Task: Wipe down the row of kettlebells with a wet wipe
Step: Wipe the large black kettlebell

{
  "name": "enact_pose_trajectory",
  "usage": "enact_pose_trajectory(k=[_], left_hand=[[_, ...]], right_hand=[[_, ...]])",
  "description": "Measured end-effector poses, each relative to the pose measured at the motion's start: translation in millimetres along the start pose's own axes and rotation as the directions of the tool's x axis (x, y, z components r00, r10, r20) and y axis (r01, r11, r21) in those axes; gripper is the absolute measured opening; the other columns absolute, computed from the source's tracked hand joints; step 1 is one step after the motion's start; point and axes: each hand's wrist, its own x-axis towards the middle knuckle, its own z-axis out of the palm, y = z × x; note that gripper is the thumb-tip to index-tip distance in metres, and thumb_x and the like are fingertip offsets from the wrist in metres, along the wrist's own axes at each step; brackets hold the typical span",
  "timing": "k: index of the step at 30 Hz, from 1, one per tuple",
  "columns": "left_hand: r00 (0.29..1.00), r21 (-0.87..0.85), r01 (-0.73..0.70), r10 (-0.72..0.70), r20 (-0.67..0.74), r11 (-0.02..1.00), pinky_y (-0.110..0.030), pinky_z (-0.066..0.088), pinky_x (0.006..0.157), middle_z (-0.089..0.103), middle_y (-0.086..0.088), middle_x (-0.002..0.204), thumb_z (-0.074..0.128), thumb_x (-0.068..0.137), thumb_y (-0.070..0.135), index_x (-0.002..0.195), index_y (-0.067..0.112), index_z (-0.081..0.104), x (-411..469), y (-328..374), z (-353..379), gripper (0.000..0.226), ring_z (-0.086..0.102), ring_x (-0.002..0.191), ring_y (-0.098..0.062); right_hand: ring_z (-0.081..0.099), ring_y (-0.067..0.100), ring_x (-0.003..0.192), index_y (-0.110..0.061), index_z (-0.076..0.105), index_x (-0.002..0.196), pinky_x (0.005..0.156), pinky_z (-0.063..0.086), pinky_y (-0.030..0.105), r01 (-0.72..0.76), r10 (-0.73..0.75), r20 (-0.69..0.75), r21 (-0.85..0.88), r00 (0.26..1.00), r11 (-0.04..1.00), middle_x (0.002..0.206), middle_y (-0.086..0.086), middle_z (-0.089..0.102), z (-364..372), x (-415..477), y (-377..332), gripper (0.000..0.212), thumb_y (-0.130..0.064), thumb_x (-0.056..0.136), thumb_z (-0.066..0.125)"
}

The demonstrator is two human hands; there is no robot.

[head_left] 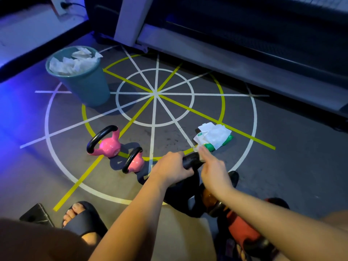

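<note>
Kettlebell (192, 162) — left hand (173, 166) grips, right hand (212, 168) presses wipe (199, 152)

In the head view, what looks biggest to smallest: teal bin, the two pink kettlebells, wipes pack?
1. Teal bin.
2. Farther pink kettlebell and wipes pack look about alike.
3. Nearer pink kettlebell, smallest.

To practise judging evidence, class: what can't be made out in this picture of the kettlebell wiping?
Head view only.
black kettlebell: body hidden under the left hand and both forearms.
wet wipe: mostly covered by fingers of the right hand.
red kettlebell: partly behind the right forearm, in dim light.
</note>
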Motion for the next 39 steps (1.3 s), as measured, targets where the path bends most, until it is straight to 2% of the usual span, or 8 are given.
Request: enact_pose_trajectory(k=[3, 9, 14, 20, 26, 31, 36, 39], left_hand=[[1.0, 0.005, 0.009, -0.009, 0.004, 1.0, -0.031, 0.052, 0.067, 0.069, 0.0, 0.089, 0.068, 0.079, 0.048, 0.101, 0.024, 0.064, 1, -1, 1, 0.032, 0.066, 0.085, -0.024], [0.999, 0.04, -0.022, 0.02, 0.035, 0.999, -0.034, 0.05, 0.065, 0.069, -0.006, 0.085, 0.058, 0.082, 0.028, 0.085, 0.018, 0.063, 5, -2, 1, 0.012, 0.065, 0.084, -0.032], [1.0, 0.026, -0.02, 0.02, 0.009, 0.999, -0.029, 0.041, 0.066, 0.071, -0.006, 0.096, 0.068, 0.081, 0.042, 0.098, 0.017, 0.064, 1, 1, -1, 0.03, 0.064, 0.092, -0.027], [1.0, 0.011, 0.011, -0.011, -0.005, 1.0, -0.032, 0.048, 0.064, 0.066, -0.003, 0.084, 0.07, 0.076, 0.047, 0.09, 0.017, 0.06, 1, 0, 0, 0.034, 0.065, 0.085, -0.027], [0.993, -0.02, 0.085, -0.086, -0.075, 0.996, -0.035, 0.048, 0.076, 0.067, -0.009, 0.103, 0.074, 0.078, 0.035, 0.102, 0.016, 0.05, -24, -25, 9, 0.039, 0.063, 0.099, -0.031], [0.961, -0.352, 0.144, -0.216, -0.174, 0.925, -0.031, 0.047, 0.08, 0.068, 0.003, 0.094, 0.082, 0.077, 0.03, 0.103, 0.018, 0.061, -60, -60, 31, 0.036, 0.064, 0.094, -0.02], [0.96, -0.414, 0.166, -0.242, -0.139, 0.895, -0.041, 0.05, 0.093, 0.068, -0.001, 0.101, 0.079, 0.08, 0.026, 0.111, 0.024, 0.058, -60, -68, 39, 0.038, 0.063, 0.1, -0.024], [0.959, -0.402, 0.195, -0.26, -0.114, 0.895, -0.035, 0.048, 0.093, 0.067, -0.005, 0.106, 0.078, 0.081, 0.018, 0.116, 0.019, 0.058, -55, -67, 39, 0.041, 0.062, 0.103, -0.025]], right_hand=[[0.058, 0.036, 0.115, -0.036, 0.055, 0.14, 0.082, 0.041, 0.03, -0.159, 0.16, 0.028, -0.021, 0.987, 0.987, 0.119, 0.017, 0.066, -12, 15, 4, 0.057, -0.003, 0.096, 0.04], [0.035, -0.009, 0.136, -0.015, 0.062, 0.135, 0.116, 0.024, 0.013, 0.258, -0.259, 0.007, 0.08, 0.966, 0.963, 0.143, -0.012, 0.049, 12, -24, -22, 0.049, 0.008, 0.093, 0.052], [0.04, -0.019, 0.127, -0.02, 0.067, 0.13, 0.107, 0.026, 0.002, 0.216, -0.207, -0.118, 0.07, 0.971, 0.974, 0.134, -0.022, 0.053, 1, -12, -11, 0.049, 0.007, 0.092, 0.051], [0.059, 0.037, 0.113, -0.03, 0.065, 0.132, 0.092, 0.046, 0.032, -0.134, 0.137, -0.068, 0.054, 0.988, 0.99, 0.119, 0.017, 0.068, -5, 6, -13, 0.046, -0.008, 0.097, 0.044], [0.043, 0.008, 0.139, -0.027, 0.062, 0.134, 0.107, 0.041, 0.032, 0.191, -0.198, -0.039, -0.14, 0.979, 0.972, 0.146, -0.013, 0.053, 3, -18, -32, 0.041, -0.013, 0.097, 0.052], [0.046, -0.001, 0.134, -0.028, 0.066, 0.131, 0.11, 0.042, 0.028, 0.425, -0.424, 0.018, -0.055, 0.905, 0.904, 0.139, -0.017, 0.058, 14, -31, -26, 0.045, -0.008, 0.092, 0.06], [0.06, 0.031, 0.113, -0.03, 0.063, 0.133, 0.098, 0.048, 0.035, -0.042, 0.04, -0.092, -0.026, 0.995, 0.999, 0.113, 0.012, 0.07, -5, -1, -24, 0.039, -0.019, 0.1, 0.047], [0.059, 0.03, 0.116, -0.029, 0.065, 0.13, 0.101, 0.046, 0.035, -0.03, 0.025, -0.089, -0.062, 0.996, 0.998, 0.119, 0.01, 0.068, 1, -4, -29, 0.038, -0.018, 0.099, 0.048]])
